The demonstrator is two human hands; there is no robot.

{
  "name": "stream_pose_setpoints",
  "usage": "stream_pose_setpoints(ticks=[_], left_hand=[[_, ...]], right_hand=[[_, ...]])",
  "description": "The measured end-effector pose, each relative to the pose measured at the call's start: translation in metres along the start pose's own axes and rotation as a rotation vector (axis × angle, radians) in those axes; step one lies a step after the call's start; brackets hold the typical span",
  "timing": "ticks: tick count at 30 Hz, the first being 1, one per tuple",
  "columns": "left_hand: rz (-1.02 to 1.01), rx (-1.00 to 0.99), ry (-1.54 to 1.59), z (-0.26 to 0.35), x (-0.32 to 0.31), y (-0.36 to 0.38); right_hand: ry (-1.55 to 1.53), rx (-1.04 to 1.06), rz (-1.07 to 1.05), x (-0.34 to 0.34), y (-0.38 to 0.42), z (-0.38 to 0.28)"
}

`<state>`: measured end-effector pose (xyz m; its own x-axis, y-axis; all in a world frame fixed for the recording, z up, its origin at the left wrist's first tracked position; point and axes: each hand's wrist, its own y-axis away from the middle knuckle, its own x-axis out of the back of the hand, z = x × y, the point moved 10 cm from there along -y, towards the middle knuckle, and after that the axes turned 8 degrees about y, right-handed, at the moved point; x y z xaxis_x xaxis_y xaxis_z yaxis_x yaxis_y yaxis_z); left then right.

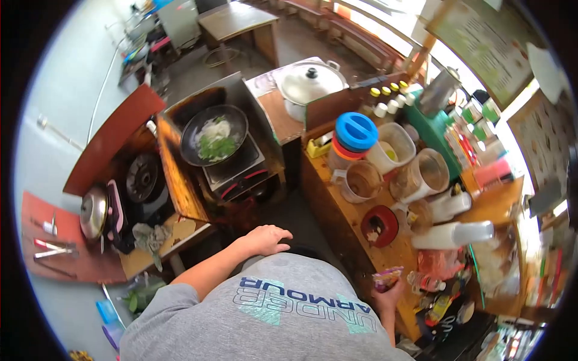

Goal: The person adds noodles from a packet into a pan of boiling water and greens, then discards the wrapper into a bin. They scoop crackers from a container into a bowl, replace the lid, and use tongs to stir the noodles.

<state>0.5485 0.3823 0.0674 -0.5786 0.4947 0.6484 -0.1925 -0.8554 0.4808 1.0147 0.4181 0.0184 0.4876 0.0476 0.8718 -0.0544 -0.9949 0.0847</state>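
My left hand (269,240) hovers in front of my shirt, fingers stretched out and holding nothing. Low at the right, by the wooden counter's edge, my right hand (389,296) is closed around a small purple and yellow packet (387,277). Just beyond that packet on the counter is a red bowl (389,221) with some pale pieces inside. A dark frying pan (205,143) rests on the cooker ahead of me. In it lie chopped greens (217,148) and pale white food (217,127).
On the wooden counter (337,186) stand a clear measuring jug (362,180), a blue-lidded container (356,129) and several tubs and bottles. A large lidded pot (310,83) is behind the cooker. To the left are a second burner (143,177) and a grey cloth (150,239).
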Motion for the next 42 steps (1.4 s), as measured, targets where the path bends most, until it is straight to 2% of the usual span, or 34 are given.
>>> stream_pose_setpoints(ticks=[2,4,7,8,9,10,11,13,14,16,18,20,21,22,23,24,26,28,29,30,32,33,35,36,38,39,41,42], left_hand=[[0.066,-0.118,0.258,0.028,0.022,0.002],[0.211,-0.194,0.551,0.054,0.052,0.002],[0.437,-0.284,0.694,0.069,0.106,0.007],[0.492,-0.309,0.740,0.061,0.125,0.008],[0.667,-0.277,0.780,0.042,0.150,0.014],[0.735,-0.213,0.834,0.022,0.174,0.022],[0.865,-0.160,0.710,-0.002,0.199,0.034],[1.012,-0.170,0.672,-0.040,0.245,0.057],[0.972,-0.110,0.716,-0.066,0.256,0.058],[0.884,-0.128,1.000,-0.114,0.276,0.052],[0.723,-0.010,1.371,-0.153,0.284,0.041],[0.711,0.018,1.437,-0.179,0.303,0.041],[0.981,-0.088,0.996,-0.186,0.340,0.058],[1.203,-0.188,0.527,-0.167,0.370,0.085],[1.229,-0.196,0.360,-0.162,0.384,0.093],[1.182,-0.298,0.352,-0.163,0.396,0.089],[1.014,-0.124,0.276,-0.177,0.413,0.079],[0.973,-0.131,0.451,-0.196,0.431,0.075],[0.909,-0.247,0.583,-0.207,0.437,0.065],[0.864,-0.210,0.601,-0.198,0.442,0.074],[0.904,-0.185,0.370,-0.201,0.455,0.076],[0.887,-0.193,0.371,-0.202,0.458,0.074],[0.710,-0.078,0.364,-0.214,0.451,0.061],[0.705,-0.081,0.366,-0.223,0.450,0.056],[0.670,-0.115,0.788,-0.254,0.438,0.039],[0.664,-0.116,0.788,-0.258,0.436,0.036],[0.682,-0.195,1.038,-0.267,0.430,0.034],[0.677,-0.192,1.043,-0.266,0.426,0.033]], right_hand=[[-0.311,0.111,-0.172,-0.015,-0.019,-0.099],[-0.098,0.477,-0.173,-0.005,-0.032,-0.232],[-0.231,0.768,-0.236,-0.018,-0.042,-0.379],[-0.266,0.846,-0.255,-0.027,-0.044,-0.418],[-0.266,0.877,-0.257,-0.034,-0.047,-0.452],[-0.267,0.908,-0.255,-0.040,-0.049,-0.484],[-0.266,0.929,-0.288,-0.048,-0.052,-0.512],[-0.246,0.998,-0.308,-0.065,-0.054,-0.562],[-0.295,1.001,-0.328,-0.074,-0.054,-0.583],[-0.322,1.038,-0.321,-0.086,-0.054,-0.622],[-0.332,1.081,-0.272,-0.099,-0.057,-0.655],[-0.317,1.081,-0.266,-0.114,-0.063,-0.685],[-0.302,1.063,-0.253,-0.125,-0.071,-0.695],[-0.269,1.037,-0.231,-0.132,-0.079,-0.706],[-0.264,1.025,-0.196,-0.135,-0.086,-0.718],[-0.260,1.012,-0.162,-0.138,-0.092,-0.729],[-0.253,0.978,-0.121,-0.134,-0.097,-0.754],[-0.202,0.967,-0.061,-0.130,-0.100,-0.777],[-0.200,0.949,-0.056,-0.129,-0.101,-0.785],[-0.186,0.974,-0.039,-0.125,-0.098,-0.795],[-0.167,0.976,-0.016,-0.130,-0.099,-0.804],[-0.166,0.999,-0.010,-0.134,-0.099,-0.808],[-0.160,1.019,-0.004,-0.139,-0.098,-0.810],[-0.195,1.050,-0.029,-0.140,-0.096,-0.811],[-0.270,1.114,-0.080,-0.144,-0.091,-0.813],[-0.268,1.108,-0.078,-0.158,-0.098,-0.808],[-0.680,0.837,-0.012,-0.175,-0.138,-0.772],[-0.675,0.832,-0.015,-0.176,-0.139,-0.768]])
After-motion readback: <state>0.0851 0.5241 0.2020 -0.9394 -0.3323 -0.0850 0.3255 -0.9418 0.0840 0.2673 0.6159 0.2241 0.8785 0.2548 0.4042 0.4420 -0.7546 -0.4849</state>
